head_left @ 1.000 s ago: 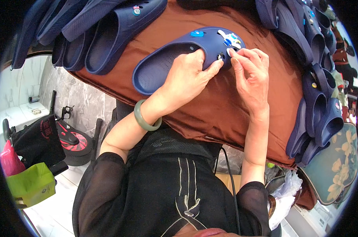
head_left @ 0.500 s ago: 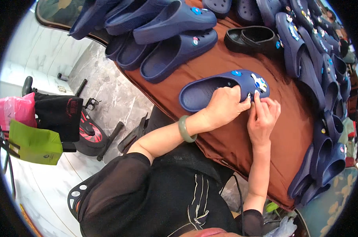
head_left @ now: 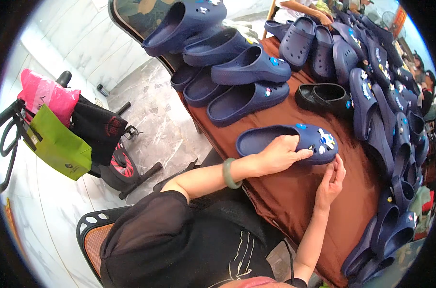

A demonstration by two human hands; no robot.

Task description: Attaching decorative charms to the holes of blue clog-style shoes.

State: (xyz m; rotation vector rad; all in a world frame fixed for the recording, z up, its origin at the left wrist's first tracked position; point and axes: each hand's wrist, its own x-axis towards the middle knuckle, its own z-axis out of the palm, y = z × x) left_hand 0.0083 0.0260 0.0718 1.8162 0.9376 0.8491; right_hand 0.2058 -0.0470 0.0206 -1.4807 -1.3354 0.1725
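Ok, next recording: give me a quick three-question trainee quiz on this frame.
1. True or false: the left hand rests on top of the navy clog.
2. What colour is the lone shoe among the navy ones? A) black B) red C) white
3. What does the person wear on the left wrist?

Key: 1 true. 2 A. 3 a green bangle. The right hand touches the clog's toe edge.

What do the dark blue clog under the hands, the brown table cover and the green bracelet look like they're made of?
The dark blue clog looks like moulded foam or rubber: matt, one piece, thick rounded walls. The brown table cover looks like woven fabric, since it drapes and creases softly. The green bracelet on the left wrist looks like polished stone or glass, smooth and rigid; which one cannot be told.
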